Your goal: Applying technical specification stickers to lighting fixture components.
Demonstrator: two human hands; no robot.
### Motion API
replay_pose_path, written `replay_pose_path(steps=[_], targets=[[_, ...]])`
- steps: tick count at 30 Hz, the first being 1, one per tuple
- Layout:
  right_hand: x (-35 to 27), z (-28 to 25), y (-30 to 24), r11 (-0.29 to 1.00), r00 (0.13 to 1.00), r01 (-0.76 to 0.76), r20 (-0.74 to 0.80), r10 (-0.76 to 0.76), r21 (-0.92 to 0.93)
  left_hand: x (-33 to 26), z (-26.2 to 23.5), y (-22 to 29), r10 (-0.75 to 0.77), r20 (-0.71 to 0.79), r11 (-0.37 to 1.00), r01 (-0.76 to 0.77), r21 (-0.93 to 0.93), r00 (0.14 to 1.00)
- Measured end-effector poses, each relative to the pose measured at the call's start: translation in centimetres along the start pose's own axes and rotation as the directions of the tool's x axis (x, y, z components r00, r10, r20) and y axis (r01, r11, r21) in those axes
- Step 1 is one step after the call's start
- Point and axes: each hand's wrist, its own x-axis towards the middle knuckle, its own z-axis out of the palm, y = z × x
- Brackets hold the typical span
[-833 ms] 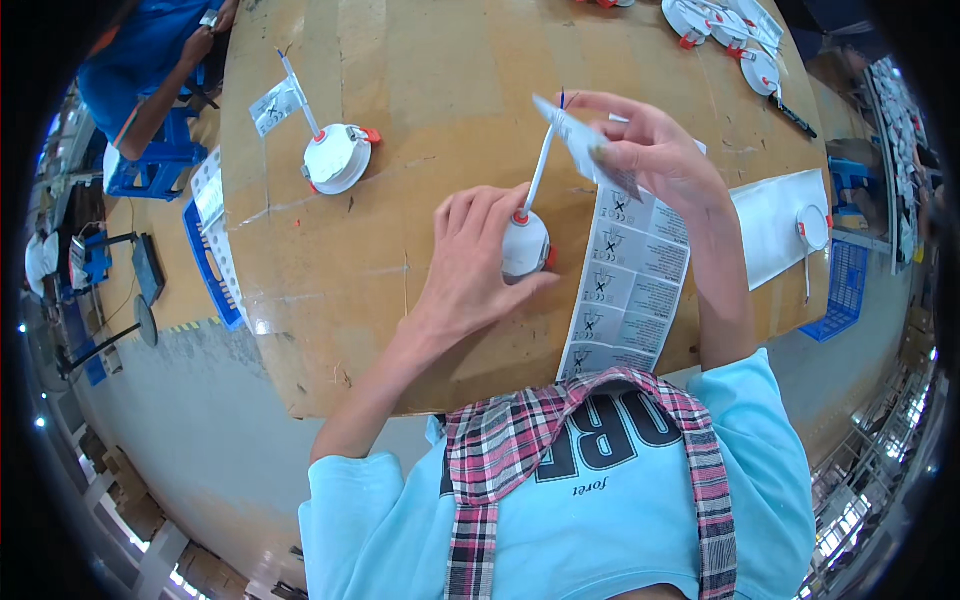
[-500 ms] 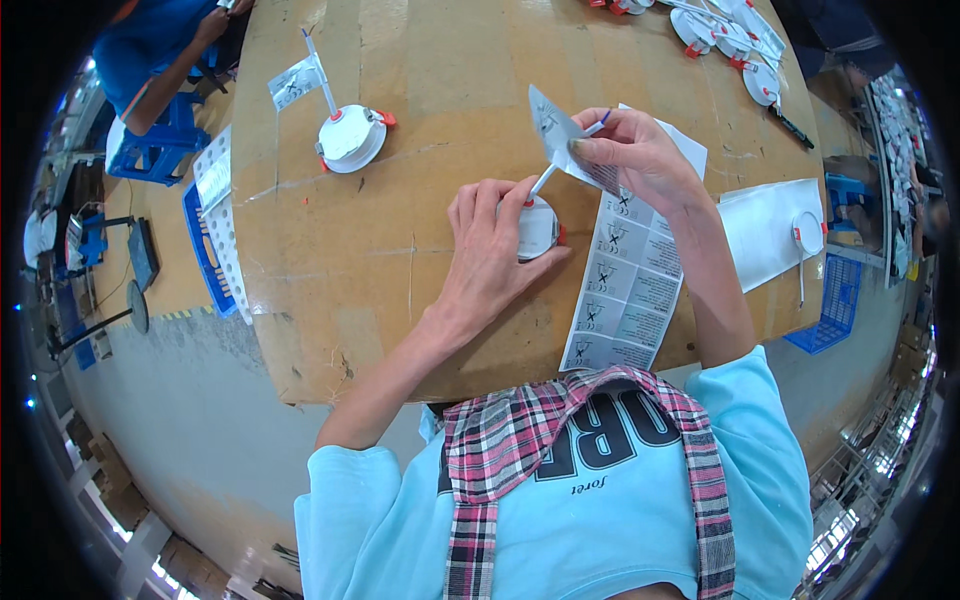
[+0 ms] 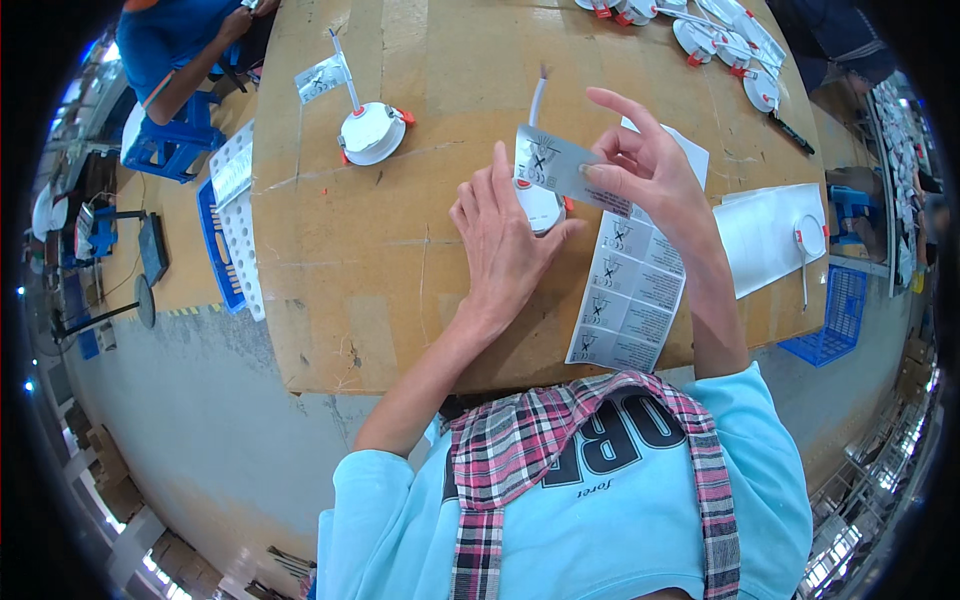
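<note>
My left hand (image 3: 495, 225) lies around the left side of a round white downlight (image 3: 543, 212), its thumb along the lower edge and its index finger stretched out past the lamp. A white cable (image 3: 538, 102) rises from the lamp, its bare end blurred. Across that cable lies a silver printed label (image 3: 560, 165), its left end at the cable. My right hand (image 3: 645, 170) pinches the label's right end between thumb and a bent finger, with the index finger raised. Under the right wrist is a sheet of matching labels (image 3: 630, 290), partly covered.
Another downlight (image 3: 372, 133) with a flag-like label on its cable stands at the far left. Several more lamps (image 3: 695, 40) lie at the far right, near a black pen (image 3: 792, 132). A white sheet (image 3: 765, 235) bears one lamp (image 3: 809, 236). Blue crates flank the table; a co-worker sits far left.
The right hand has brought the label down against the cable and raised its index finger. The left index finger has straightened. The cable now stands more upright.
</note>
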Motion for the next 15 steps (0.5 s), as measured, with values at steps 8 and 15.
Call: replay_pose_path(steps=[8,15], targets=[[0.2,0.5,-1.8,0.986,1.0,-0.003,-0.005,0.002,-0.165,1.4,-6.2,-1.3,-0.039,0.021,0.664,0.042,-0.747,0.999],[0.4,2.2,-1.5,0.975,0.998,0.055,-0.005,-0.057,-0.217,4.9,-6.8,-0.7,-0.048,0.398,0.492,0.369,-0.789,0.916]])
